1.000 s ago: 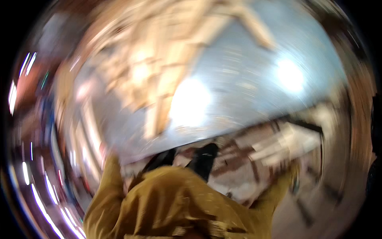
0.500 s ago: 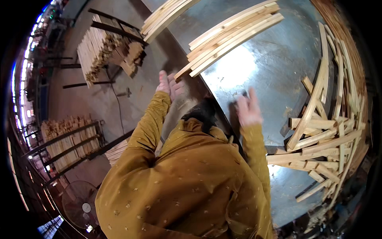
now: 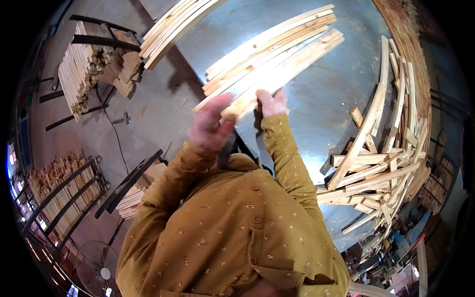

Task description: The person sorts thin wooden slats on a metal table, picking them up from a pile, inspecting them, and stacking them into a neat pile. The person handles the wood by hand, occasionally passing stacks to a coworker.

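Observation:
Long pale wooden slats (image 3: 277,54) lie bundled on a shiny metal table (image 3: 326,94). My right hand (image 3: 273,102) grips the near end of one slat of that bundle. My left hand (image 3: 212,124), blurred, is at the near end of the same slats, fingers spread against them. Both arms wear mustard-yellow sleeves (image 3: 277,148).
A jumble of short wood offcuts (image 3: 381,163) lies at the table's right side. Another bundle of slats (image 3: 173,27) overhangs the table's far left edge. On the floor to the left stand stacks of cut wood (image 3: 79,74) and racks of timber (image 3: 59,193); a fan (image 3: 99,267) is at lower left.
The view was blurred a second ago, then steadied. Both hands, raised and empty half a second ago, have come together onto the near ends of the slats.

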A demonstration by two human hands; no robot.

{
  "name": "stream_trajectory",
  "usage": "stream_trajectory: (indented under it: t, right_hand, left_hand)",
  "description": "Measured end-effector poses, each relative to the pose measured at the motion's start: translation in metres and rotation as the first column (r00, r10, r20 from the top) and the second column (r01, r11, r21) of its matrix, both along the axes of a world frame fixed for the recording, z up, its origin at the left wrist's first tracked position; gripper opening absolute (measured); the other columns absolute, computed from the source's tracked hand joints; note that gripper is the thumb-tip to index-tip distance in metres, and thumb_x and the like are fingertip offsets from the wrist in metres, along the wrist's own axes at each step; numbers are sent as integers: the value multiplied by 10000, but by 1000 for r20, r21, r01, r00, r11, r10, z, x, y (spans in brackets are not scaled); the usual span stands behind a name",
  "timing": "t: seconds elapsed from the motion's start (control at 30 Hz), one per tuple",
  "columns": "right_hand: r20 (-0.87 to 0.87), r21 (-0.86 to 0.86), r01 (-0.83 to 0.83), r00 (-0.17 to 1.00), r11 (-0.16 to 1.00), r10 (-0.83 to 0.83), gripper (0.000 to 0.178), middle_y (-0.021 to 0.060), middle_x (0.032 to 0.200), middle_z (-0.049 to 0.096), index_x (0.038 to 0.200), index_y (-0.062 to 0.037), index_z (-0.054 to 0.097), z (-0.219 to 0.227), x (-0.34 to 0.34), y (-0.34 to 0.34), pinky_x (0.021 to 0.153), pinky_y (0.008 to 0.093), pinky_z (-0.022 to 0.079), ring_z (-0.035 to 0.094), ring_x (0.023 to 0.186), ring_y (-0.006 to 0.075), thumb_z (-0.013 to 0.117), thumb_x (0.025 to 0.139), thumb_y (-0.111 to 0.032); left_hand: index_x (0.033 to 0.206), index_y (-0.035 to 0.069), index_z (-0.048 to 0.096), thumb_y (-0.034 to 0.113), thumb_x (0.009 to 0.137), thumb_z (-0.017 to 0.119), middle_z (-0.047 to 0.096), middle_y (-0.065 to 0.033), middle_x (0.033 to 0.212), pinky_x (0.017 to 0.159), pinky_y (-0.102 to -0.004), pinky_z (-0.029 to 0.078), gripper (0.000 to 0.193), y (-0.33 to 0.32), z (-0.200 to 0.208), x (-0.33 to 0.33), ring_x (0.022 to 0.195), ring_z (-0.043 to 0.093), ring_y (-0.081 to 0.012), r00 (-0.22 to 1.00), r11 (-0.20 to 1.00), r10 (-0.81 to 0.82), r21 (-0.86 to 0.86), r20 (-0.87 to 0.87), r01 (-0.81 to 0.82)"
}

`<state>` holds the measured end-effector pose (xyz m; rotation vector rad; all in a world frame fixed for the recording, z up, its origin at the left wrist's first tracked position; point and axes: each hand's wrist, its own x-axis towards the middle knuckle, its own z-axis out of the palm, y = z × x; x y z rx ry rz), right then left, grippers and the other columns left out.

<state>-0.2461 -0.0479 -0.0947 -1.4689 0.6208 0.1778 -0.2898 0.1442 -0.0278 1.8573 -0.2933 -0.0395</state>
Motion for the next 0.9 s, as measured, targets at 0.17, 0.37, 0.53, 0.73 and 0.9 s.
stream_trajectory:
  t: [0.17, 0.37, 0.53, 0.73, 0.9]
  right_hand:
    - [212, 117, -19, 977, 993, -6, 654, 161, 1266, 556, 1391, 66, 386, 25, -39, -41, 968, 328, 457, 545, 1114, 219, 681, 849, -152]
    - [241, 406, 213, 913, 889, -329, 721, 112, 1208, 565, 1509, -40, 281, 13, -70, -61, 892, 308, 503, 576, 1034, 189, 661, 902, -127]
    - [107, 92, 147, 982, 985, -157, 857, 122, 1138, 571, 1544, -58, 159, -31, -69, -41, 868, 315, 510, 586, 984, 210, 685, 882, -196]
    - [-441, -310, -610, 772, 729, 458, 1016, 272, 1409, 484, 1534, 37, 25, 45, 9, 25, 1058, 398, 411, 541, 1230, 410, 522, 896, -579]
    - [-355, -550, -561, 827, 618, 436, 848, 234, 1405, 511, 1518, 9, 242, 37, 22, 18, 1053, 444, 415, 525, 1260, 397, 492, 919, -537]
  left_hand:
    - [1489, -24, 258, 282, 876, 707, 408, -210, 1461, 1108, -364, 351, 819, -95, -84, 28, 1343, 400, -276, 666, 940, -244, -3, -704, 341]
    - [1512, -2, 249, 267, 777, 793, 558, -173, 1338, 1030, -344, 407, 954, -105, -47, 37, 1211, 524, -267, 396, 866, -482, -354, -782, 353]
    - [1401, 7, 448, 293, 879, 681, 636, -131, 1158, 872, -343, 512, 640, -47, 14, 61, 980, 634, -234, 582, 972, -188, -63, -791, 228]
    - [1098, 32, 646, 350, 818, 702, 579, -151, 1252, 1012, -412, 429, 428, 74, -5, 178, 1168, 530, -341, 993, 492, 44, 868, -105, 70]
    - [899, 34, 701, 312, 676, 812, 508, -190, 1299, 1020, -446, 392, 373, 111, -19, 236, 1234, 452, -408, 985, 338, -110, 937, 137, -92]
